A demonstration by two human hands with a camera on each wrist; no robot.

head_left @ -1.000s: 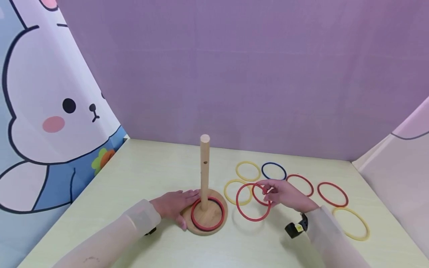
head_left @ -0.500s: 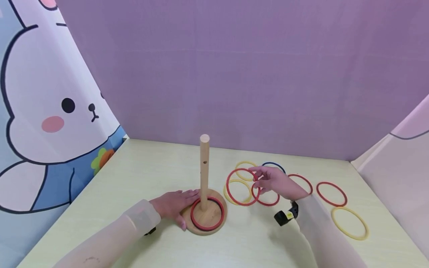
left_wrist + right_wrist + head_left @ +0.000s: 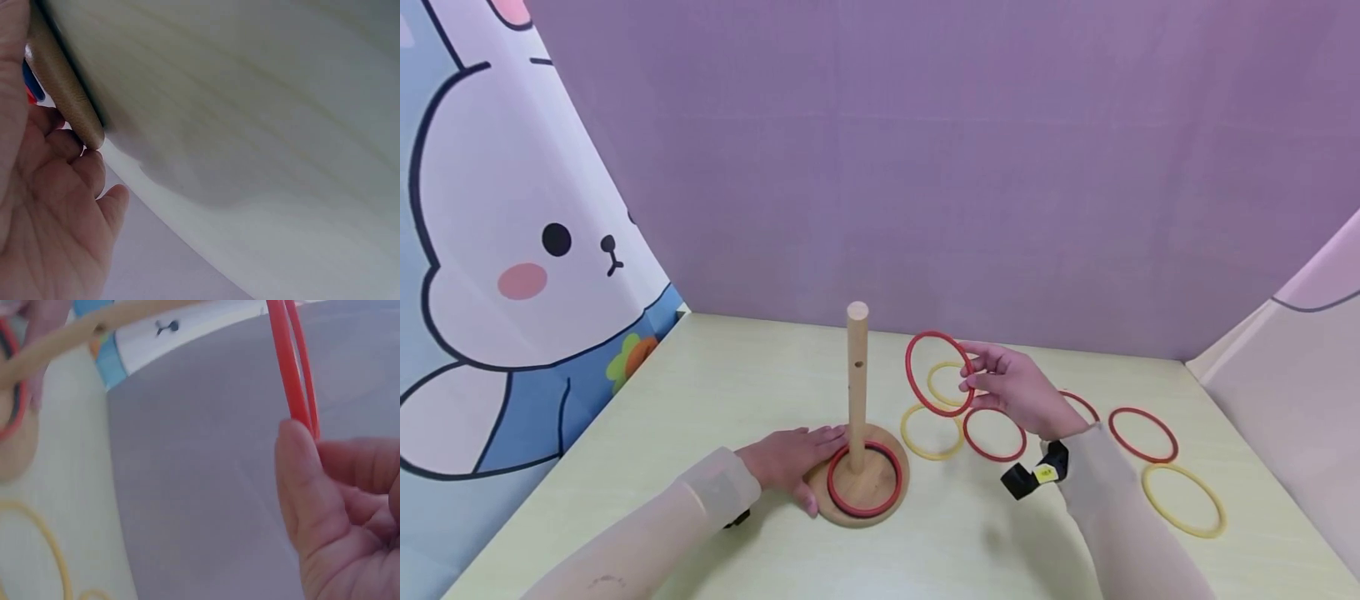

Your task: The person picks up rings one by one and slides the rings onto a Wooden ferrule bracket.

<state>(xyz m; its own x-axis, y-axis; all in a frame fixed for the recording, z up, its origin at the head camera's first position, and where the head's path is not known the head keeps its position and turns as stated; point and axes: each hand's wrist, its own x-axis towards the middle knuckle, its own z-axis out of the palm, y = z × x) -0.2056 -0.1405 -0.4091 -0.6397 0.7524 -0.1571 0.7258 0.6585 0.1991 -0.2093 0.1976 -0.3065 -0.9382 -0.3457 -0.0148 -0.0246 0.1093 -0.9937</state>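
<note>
A round wooden base [image 3: 868, 485] with an upright post [image 3: 857, 383] stands on the table. Around the post's foot lies a red ring [image 3: 899, 479], with a darker ring partly visible beneath it. My left hand [image 3: 792, 461] rests on the base's left side, fingers extended toward the post and thumb at the near edge; the left wrist view shows those fingers against the base's rim [image 3: 65, 87]. Right of the post, my right hand [image 3: 1018, 387] pinches another red ring [image 3: 907, 363] between thumb and fingers, tilted up above the table. In the right wrist view this held ring [image 3: 287, 362] appears nearly edge-on.
On the table's right half lie a near yellow ring [image 3: 932, 457], a farther yellow ring [image 3: 944, 364], a red ring [image 3: 994, 459], a partly covered red ring [image 3: 1082, 398], a far-right red ring [image 3: 1138, 410] and a yellow ring [image 3: 1183, 531]. A purple cloth [image 3: 925, 183] hangs behind.
My right hand has lifted the red ring upward and slightly left, away from the table. It now covers the blue ring seen earlier. The left hand has stayed on the base.
</note>
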